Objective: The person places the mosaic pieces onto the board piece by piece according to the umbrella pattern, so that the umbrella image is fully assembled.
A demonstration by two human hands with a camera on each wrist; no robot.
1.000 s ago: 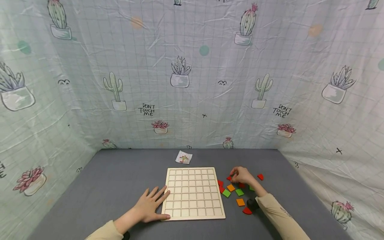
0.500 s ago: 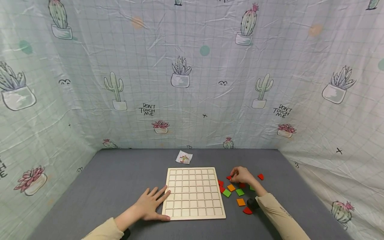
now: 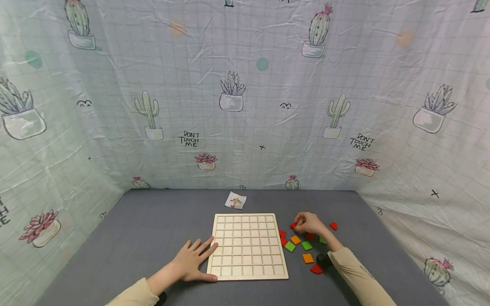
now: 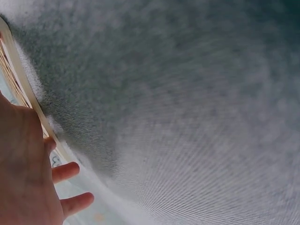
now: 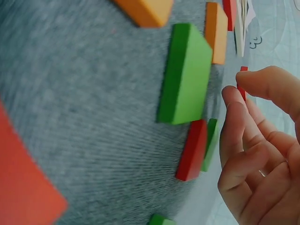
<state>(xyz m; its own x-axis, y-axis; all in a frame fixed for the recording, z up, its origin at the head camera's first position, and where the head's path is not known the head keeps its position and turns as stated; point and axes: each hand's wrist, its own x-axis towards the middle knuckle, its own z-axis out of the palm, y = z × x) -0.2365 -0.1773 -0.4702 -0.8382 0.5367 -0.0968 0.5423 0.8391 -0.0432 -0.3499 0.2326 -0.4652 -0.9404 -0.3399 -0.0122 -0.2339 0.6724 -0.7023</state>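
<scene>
Pinching a red tile [image 3: 293, 225] in my right hand [image 3: 309, 223], I rested my spread left hand [image 3: 190, 261] on the wooden grid board [image 3: 247, 250] between them; a green tile [image 3: 307, 245] and orange tile [image 3: 295, 240] lay nearest the right.

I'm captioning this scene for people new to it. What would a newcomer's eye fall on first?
Probably the cactus-printed cloth, which fills the upper part of the head view. Next might come the pale gridded board on the gray table, its left edge touched by the left hand. To its right, bright red, green and orange pieces lie scattered, and the right hand pinches a red piece.
</scene>
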